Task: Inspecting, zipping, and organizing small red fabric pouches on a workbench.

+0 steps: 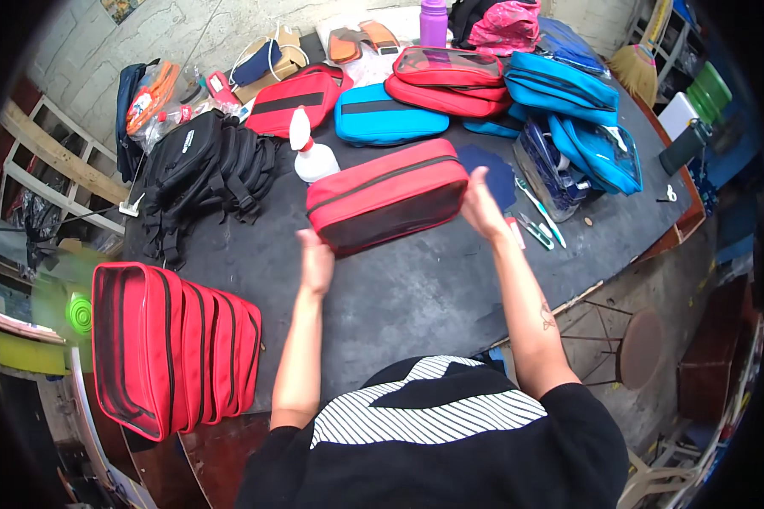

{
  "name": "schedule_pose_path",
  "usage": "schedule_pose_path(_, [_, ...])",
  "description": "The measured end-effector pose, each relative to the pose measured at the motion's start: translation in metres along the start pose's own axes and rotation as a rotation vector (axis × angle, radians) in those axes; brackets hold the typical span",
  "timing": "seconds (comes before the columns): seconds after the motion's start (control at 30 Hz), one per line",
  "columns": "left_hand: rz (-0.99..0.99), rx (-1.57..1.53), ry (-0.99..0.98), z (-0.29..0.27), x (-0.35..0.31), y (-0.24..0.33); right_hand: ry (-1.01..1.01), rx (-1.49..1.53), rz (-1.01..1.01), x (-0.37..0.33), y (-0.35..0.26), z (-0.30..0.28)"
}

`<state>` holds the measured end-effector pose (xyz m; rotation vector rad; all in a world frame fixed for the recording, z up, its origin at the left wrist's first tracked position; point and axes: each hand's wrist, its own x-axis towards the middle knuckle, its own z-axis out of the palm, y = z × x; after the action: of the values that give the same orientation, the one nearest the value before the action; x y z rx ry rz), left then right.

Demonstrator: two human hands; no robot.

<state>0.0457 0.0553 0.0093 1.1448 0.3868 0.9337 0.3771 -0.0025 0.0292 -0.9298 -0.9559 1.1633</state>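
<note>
Red fabric frames the bag (pixel 388 197) in the head view, which sits over the middle of the dark counter (pixel 382 310), its right end higher than its left; whether its underside touches the top, I cannot tell. The left grip (pixel 317 263) stands at the lower left end, thumb side up, and the right grip (pixel 484 208) stands at the right end with the thumb raised. Both palms face inward with the bag between them, but how firmly they press, or whether the fingers curl around behind, I cannot tell. The step in hand looks like handling the bag by its two ends; the next move, I judge, calls for even support from both sides so that it stays level. The bag looks boxy and full-shaped, with rounded corners, a black zip line running along the red top and a dark, glossy panel facing the person. A spray bottle (pixel 318 162) stands just behind its left end, and a row of red bags (pixel 178 348) stands at the left.
</note>
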Motion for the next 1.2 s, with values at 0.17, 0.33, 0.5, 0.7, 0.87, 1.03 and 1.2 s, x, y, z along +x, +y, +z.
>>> schedule_pose_path(0.17, [0.164, 0.074, 0.124, -0.003, 0.005, 0.009, 0.054, 0.148, 0.051, 0.017, 0.008, 0.0])
schedule_pose_path(0.33, [0.003, 0.311, 0.192, 0.001, 0.018, 0.033, 0.15, -0.038, 0.153, 0.003, -0.008, 0.01])
schedule_pose_path(0.5, [0.003, 0.009, 0.227, 0.015, 0.033, 0.049, 0.057, -0.153, -0.04, 0.001, -0.035, 0.022])
schedule_pose_path(0.7, [0.018, -0.097, 0.21, 0.023, 0.039, 0.063, 0.033, -0.054, -0.144, -0.004, -0.05, 0.025])
schedule_pose_path(0.87, [-0.116, -0.109, 0.35, 0.022, 0.039, 0.069, 0.074, -0.011, -0.089, -0.007, -0.047, 0.023])
schedule_pose_path(1.03, [-0.099, -0.09, 0.407, 0.021, 0.045, 0.073, -0.01, 0.071, -0.132, -0.007, -0.042, 0.018])
schedule_pose_path(1.2, [-0.06, -0.009, 0.247, 0.026, 0.043, 0.081, -0.019, 0.149, -0.117, -0.011, -0.033, 0.013])
